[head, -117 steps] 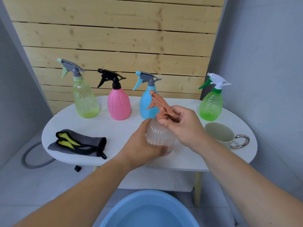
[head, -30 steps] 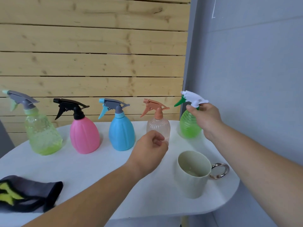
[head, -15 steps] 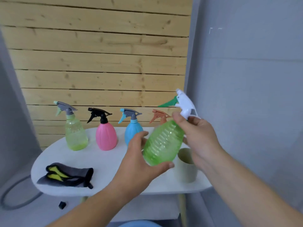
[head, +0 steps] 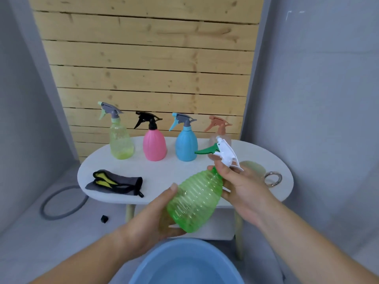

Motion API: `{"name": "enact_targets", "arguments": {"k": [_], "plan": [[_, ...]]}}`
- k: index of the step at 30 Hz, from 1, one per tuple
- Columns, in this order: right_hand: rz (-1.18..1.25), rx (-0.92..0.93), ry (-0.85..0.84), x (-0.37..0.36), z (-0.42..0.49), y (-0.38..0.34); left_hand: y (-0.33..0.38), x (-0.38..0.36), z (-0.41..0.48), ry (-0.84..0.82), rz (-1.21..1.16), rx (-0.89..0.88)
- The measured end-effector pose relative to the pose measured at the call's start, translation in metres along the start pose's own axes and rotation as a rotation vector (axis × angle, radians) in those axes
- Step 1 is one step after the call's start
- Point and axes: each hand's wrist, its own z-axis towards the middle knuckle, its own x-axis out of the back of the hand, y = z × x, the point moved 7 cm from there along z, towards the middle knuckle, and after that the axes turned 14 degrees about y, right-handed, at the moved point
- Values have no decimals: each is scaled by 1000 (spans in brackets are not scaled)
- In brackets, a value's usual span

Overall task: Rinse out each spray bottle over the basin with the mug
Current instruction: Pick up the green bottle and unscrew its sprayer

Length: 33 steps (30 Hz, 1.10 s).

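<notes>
Lowered since half a second ago, the green spray bottle [head: 194,201] now hangs tilted above the far rim of the blue basin [head: 184,263], which has come into view at the bottom edge. The left hand [head: 151,220] cups the ribbed body from below, thumb laid along its side. The right hand [head: 244,189] is clamped round the neck, just under the white trigger head [head: 226,154], whose green nozzle points left.

Behind the right hand stands the mug [head: 254,168] on the white oval table [head: 184,171]. It is mostly hidden, with only its pale rim and metal ring handle clear, so its contents cannot be told.

Four more bottles stand upright in a row along the table's far edge: peach [head: 220,128], blue [head: 186,146], pink [head: 154,147] and yellow-green [head: 121,144]. A grey and yellow cloth [head: 117,184] lies near the table's left end. On the floor beyond are a grey hose loop [head: 61,201] and a small black piece [head: 104,218].
</notes>
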Motion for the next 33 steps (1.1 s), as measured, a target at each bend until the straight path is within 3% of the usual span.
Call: {"name": "enact_targets", "arguments": {"k": [2, 5, 9, 14, 19, 22, 25, 29, 33], "plan": [[-23, 3, 27, 1, 3, 6, 6, 10, 14, 162, 94, -98], [-53, -5, 60, 4, 7, 13, 6, 7, 20, 109, 176, -197], [-52, -50, 34, 2, 12, 21, -1, -7, 19, -105, 28, -107], [-49, -66, -18, -2, 13, 26, -2, -14, 28, 1, 99, -115], [-3, -112, -69, -1, 13, 27, -6, -17, 25, -112, -225, 111], [19, -99, -65, 0, 15, 29, -14, -20, 19, -158, -127, 114], [19, -77, -68, -1, 19, 29, -15, -17, 21, -97, -61, 85], [-172, -18, -47, 7, 27, 30, -14, -7, 20, -35, -39, 68], [-175, 85, 98, 16, 38, 10, -20, 9, 19, 27, 5, 67]]}}
